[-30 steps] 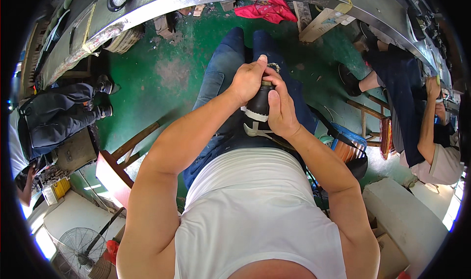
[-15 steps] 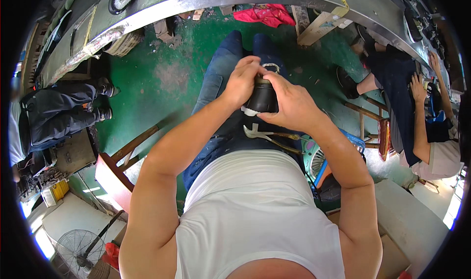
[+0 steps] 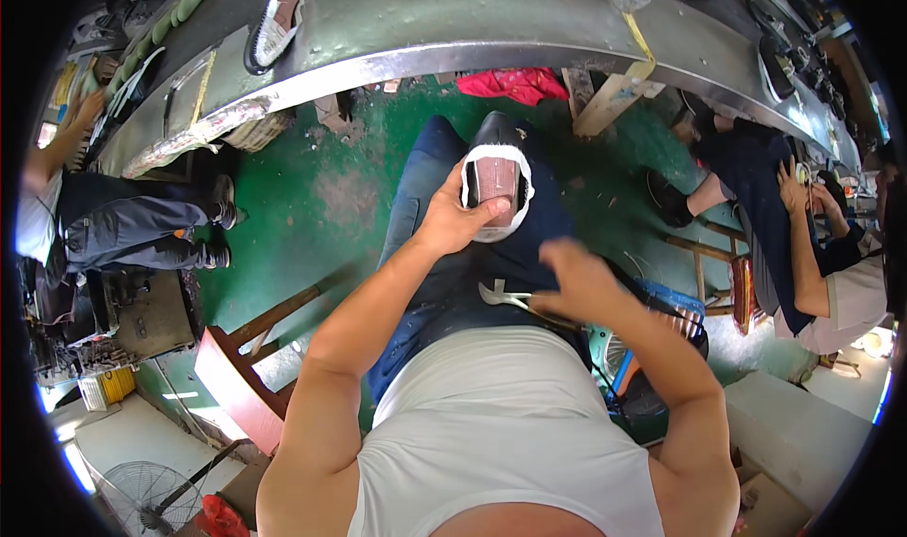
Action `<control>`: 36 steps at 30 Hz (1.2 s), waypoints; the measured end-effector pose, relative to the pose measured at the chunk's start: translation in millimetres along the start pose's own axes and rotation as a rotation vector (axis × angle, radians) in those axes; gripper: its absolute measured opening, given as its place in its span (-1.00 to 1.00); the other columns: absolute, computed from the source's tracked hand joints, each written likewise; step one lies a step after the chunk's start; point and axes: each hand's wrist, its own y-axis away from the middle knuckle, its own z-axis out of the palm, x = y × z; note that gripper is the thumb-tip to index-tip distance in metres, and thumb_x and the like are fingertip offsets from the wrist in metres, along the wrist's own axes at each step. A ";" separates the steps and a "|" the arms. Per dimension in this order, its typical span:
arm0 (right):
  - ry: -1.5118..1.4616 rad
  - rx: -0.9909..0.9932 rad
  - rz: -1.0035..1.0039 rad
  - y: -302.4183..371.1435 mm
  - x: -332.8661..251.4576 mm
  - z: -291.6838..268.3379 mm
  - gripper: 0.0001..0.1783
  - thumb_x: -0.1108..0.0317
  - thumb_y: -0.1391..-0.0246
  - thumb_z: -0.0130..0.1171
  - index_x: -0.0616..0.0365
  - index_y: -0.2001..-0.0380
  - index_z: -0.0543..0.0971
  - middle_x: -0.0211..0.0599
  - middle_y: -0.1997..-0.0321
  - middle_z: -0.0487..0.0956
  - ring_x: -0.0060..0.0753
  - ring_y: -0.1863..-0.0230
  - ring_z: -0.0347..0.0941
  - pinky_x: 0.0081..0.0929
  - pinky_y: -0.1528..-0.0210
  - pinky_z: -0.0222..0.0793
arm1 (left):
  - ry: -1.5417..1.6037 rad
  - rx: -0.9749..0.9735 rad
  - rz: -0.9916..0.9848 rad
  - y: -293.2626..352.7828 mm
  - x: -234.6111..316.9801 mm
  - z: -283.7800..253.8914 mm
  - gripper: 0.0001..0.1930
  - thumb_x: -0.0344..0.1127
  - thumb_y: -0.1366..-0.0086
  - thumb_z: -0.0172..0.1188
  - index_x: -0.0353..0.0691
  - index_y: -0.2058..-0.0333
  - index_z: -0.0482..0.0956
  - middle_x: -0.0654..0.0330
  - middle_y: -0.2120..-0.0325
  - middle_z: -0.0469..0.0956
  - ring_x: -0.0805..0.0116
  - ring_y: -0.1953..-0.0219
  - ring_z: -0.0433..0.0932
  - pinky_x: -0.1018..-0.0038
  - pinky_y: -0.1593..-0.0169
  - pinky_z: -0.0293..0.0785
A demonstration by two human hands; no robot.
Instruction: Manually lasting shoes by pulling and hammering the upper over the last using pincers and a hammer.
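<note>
Fingers of the left hand (image 3: 452, 223) clasp a shoe (image 3: 497, 183) sole-up; the blurred right hand (image 3: 576, 282) grips metal pliers (image 3: 505, 297), mostly hidden.

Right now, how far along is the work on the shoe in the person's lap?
Done: a black shoe with white sole edge sits sole-up on the lap, steadied by the left hand. In hand: the right hand is at the metal pincers on the lap. Left: the brown sole centre looks bare; the stage is unclear.

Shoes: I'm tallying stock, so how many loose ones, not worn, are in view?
2 clearly: one shoe sole-up on the lap, steadied by the left hand; another shoe sole-up on the metal conveyor. Dark shapes upper right may hide more.
</note>
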 end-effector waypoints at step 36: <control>0.199 -0.568 0.117 -26.0 -23.4 -60.4 -0.51 0.48 0.00 -0.02 0.44 -0.04 0.47 0.24 0.12 0.59 0.18 0.03 0.52 -0.08 -0.06 0.42 | -0.383 -0.263 -0.244 83.6 -24.1 25.1 0.12 -0.36 -0.12 0.37 -0.45 -0.42 -0.32 -0.19 -0.40 0.02 0.15 -0.44 0.05 0.41 -0.44 -0.06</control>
